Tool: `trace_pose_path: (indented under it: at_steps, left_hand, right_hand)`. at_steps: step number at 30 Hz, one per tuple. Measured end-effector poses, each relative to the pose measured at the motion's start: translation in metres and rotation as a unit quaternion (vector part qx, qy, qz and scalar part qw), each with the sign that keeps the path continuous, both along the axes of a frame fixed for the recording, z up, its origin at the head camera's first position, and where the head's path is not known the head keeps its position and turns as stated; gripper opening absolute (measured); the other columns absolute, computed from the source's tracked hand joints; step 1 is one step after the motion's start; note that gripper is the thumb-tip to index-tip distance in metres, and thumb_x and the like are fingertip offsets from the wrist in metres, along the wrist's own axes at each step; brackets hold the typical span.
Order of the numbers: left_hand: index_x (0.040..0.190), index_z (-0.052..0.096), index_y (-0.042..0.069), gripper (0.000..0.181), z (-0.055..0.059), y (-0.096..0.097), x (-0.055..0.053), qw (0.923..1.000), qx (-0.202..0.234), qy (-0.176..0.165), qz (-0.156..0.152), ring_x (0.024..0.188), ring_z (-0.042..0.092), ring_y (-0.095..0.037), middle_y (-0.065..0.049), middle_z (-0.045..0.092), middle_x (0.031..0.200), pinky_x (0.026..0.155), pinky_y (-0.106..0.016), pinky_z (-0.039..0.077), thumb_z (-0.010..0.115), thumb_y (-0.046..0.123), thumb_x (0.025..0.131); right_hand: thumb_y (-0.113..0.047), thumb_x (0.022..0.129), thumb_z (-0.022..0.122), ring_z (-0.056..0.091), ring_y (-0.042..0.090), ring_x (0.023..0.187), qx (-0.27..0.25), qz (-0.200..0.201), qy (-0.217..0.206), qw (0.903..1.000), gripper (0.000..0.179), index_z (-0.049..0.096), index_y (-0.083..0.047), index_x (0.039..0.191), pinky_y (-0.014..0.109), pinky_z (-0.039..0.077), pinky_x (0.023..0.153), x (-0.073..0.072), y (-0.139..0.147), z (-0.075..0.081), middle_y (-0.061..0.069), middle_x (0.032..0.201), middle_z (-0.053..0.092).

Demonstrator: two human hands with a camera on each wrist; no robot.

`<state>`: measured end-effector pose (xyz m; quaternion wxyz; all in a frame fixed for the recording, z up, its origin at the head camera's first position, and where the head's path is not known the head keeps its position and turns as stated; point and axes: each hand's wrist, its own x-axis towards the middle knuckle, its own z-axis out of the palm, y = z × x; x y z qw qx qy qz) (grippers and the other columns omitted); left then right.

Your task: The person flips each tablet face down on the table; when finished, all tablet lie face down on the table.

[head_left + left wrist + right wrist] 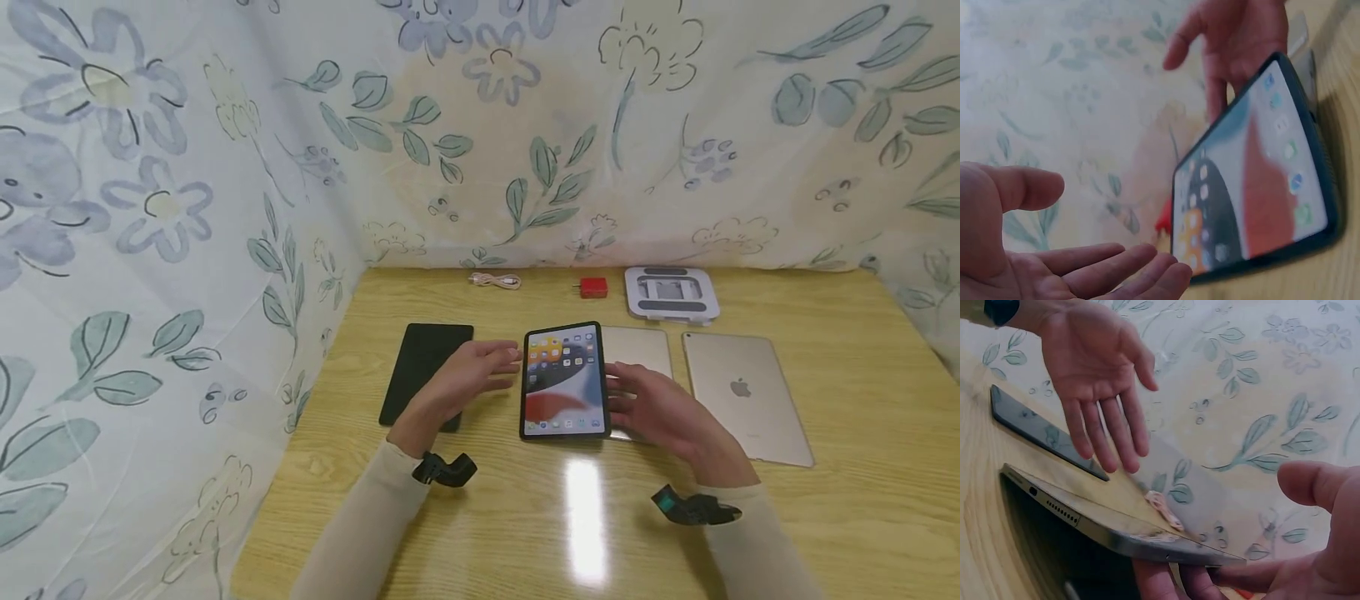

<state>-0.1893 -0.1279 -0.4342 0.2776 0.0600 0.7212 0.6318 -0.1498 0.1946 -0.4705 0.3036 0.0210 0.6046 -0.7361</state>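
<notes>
A tablet (562, 379) with its lit home screen facing up stands tilted in the middle, its right side raised off the table. My right hand (660, 408) supports it, fingers under the right edge; in the right wrist view the thumb (1310, 481) stands apart from the tablet. At the tablet's left edge my left hand (476, 371) is spread, palm toward it, its fingertips close to the edge in the left wrist view. Behind the raised side lies a pale tablet (645, 350), partly hidden. Left of them, a dark tablet (427, 354) lies partly under my left forearm in the head view.
A gold tablet (742, 396) lies back up at the right. Along the back of the wooden table (525, 525) are a coiled cable (495, 281), a red plug adapter (593, 287) and a white folding stand (670, 293). Floral cloth (480, 167) hangs behind.
</notes>
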Motion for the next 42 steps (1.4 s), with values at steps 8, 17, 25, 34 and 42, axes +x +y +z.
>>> trace_pose_path:
  at_steps: [8, 17, 25, 34, 42]
  left_hand:
    - [0.163, 0.048, 0.000, 0.052, 0.021, 0.033, 0.000, 0.9966, 0.066, -0.024, -0.043, 0.150, 0.053, -0.047, -0.025, 0.051, 0.165, 0.119, -0.057, 0.052, 0.055, 0.023, 0.117]
    - [0.160, 0.051, -0.001, 0.050, 0.038, 0.059, 0.004, 0.9905, 0.109, -0.048, -0.069, 0.149, 0.058, -0.038, -0.019, 0.054, 0.163, 0.112, -0.051, 0.059, 0.054, 0.026, 0.117]
    - [0.162, 0.048, 0.000, 0.053, 0.050, 0.050, 0.009, 0.9935, 0.099, -0.032, -0.046, 0.154, 0.052, -0.035, -0.014, 0.052, 0.165, 0.115, -0.054, 0.057, 0.052, 0.029, 0.118]
    - [0.166, 0.045, 0.006, 0.058, 0.053, 0.019, 0.003, 0.9976, 0.068, -0.010, -0.006, 0.146, 0.059, -0.037, -0.015, 0.058, 0.161, 0.102, -0.051, 0.065, 0.055, 0.034, 0.116]
    - [0.171, 0.035, 0.007, 0.062, 0.048, -0.009, -0.007, 0.9990, 0.036, -0.020, 0.018, 0.143, 0.061, -0.040, -0.016, 0.056, 0.162, 0.102, -0.051, 0.065, 0.051, 0.032, 0.117]
  right_hand:
    - [-0.058, 0.116, 0.041, 0.057, 0.027, 0.131, 0.074, -0.006, 0.065, 0.9951, 0.079, 0.027, -0.005, 0.173, 0.029, 0.058, 0.103, 0.011, 0.009, 0.022, 0.018, 0.160, 0.043]
    - [-0.067, 0.114, 0.028, 0.062, 0.023, 0.126, 0.061, -0.035, 0.128, 0.9893, 0.090, 0.031, 0.005, 0.168, 0.029, 0.062, 0.100, 0.019, -0.024, 0.051, 0.024, 0.154, 0.044]
    - [-0.061, 0.117, 0.025, 0.057, 0.026, 0.124, 0.051, -0.028, 0.140, 0.9884, 0.083, 0.030, 0.003, 0.169, 0.030, 0.062, 0.101, 0.018, -0.053, 0.061, 0.021, 0.152, 0.039]
    - [-0.057, 0.119, 0.025, 0.055, 0.040, 0.138, 0.037, 0.047, 0.147, 0.9873, 0.073, 0.027, -0.009, 0.174, 0.045, 0.057, 0.112, 0.010, -0.067, 0.051, 0.024, 0.159, 0.038]
    - [-0.060, 0.118, 0.026, 0.037, 0.055, 0.158, 0.068, 0.078, 0.107, 0.9889, 0.081, 0.021, -0.001, 0.174, 0.065, 0.033, 0.132, 0.006, -0.062, 0.028, 0.032, 0.175, 0.029]
